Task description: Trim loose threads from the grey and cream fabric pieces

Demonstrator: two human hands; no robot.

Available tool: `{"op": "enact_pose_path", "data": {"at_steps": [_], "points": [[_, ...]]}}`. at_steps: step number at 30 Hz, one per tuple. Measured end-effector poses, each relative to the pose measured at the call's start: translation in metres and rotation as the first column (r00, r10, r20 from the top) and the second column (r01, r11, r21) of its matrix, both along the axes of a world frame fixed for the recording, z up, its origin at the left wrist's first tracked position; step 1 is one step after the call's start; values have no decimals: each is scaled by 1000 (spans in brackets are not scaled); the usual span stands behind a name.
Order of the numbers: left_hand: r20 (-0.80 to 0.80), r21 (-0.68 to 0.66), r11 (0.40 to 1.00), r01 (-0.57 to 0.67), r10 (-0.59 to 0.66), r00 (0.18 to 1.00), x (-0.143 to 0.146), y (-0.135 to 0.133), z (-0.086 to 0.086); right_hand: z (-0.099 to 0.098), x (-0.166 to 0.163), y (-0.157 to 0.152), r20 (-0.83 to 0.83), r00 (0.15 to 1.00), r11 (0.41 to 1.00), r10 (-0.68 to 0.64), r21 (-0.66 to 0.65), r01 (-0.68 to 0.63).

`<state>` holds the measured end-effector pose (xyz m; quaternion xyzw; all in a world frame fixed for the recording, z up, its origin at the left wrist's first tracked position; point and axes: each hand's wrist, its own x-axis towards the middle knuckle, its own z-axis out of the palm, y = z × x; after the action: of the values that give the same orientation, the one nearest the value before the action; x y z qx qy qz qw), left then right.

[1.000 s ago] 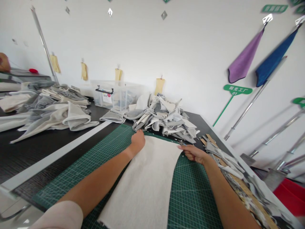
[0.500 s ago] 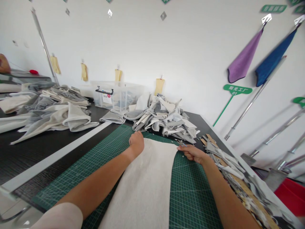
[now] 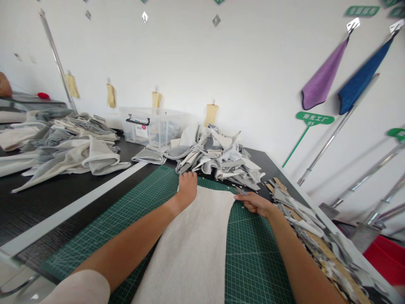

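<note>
A long off-white cloth (image 3: 198,240) lies over the green cutting mat (image 3: 253,249) and runs toward me. My left hand (image 3: 188,185) is closed on its far left corner, fingers bent over the edge. At the far right corner, my right hand (image 3: 257,204) pinches the cloth between thumb and fingers. The same hand holds small snips (image 3: 241,191), whose metal tips point up and left above the mat; most of the handle is hidden in the fingers. Small white scraps lie on the mat near the tips.
A heap of grey and white cloth pieces (image 3: 218,154) sits just beyond my hands, with a clear plastic bin (image 3: 139,131) behind it. More cloths (image 3: 72,143) are piled at left. Offcuts (image 3: 303,219) line the right table edge; yellow gloves (image 3: 211,115) hang on the wall.
My left hand has shifted slightly to the right along the cloth's far edge, its fingers now more bent over it. My right hand and the snips stay almost in place.
</note>
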<state>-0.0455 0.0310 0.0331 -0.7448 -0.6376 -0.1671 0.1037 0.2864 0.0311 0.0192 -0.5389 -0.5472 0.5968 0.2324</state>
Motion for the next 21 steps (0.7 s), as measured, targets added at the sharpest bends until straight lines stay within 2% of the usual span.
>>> {"op": "enact_pose_path", "data": {"at_steps": [5, 8, 21], "points": [[-7, -48, 971, 234, -235, 972, 10, 1, -9, -1, 1, 1, -7, 1000, 1000, 9, 3, -9], [-18, -59, 949, 310, -312, 950, 15, -1, -12, -2, 2, 2, -8, 1000, 1000, 15, -3, -15], [-14, -112, 945, 308, -312, 950, 16, -2, -9, 2, -2, -2, 12, 1000, 1000, 7, -4, -7]]}}
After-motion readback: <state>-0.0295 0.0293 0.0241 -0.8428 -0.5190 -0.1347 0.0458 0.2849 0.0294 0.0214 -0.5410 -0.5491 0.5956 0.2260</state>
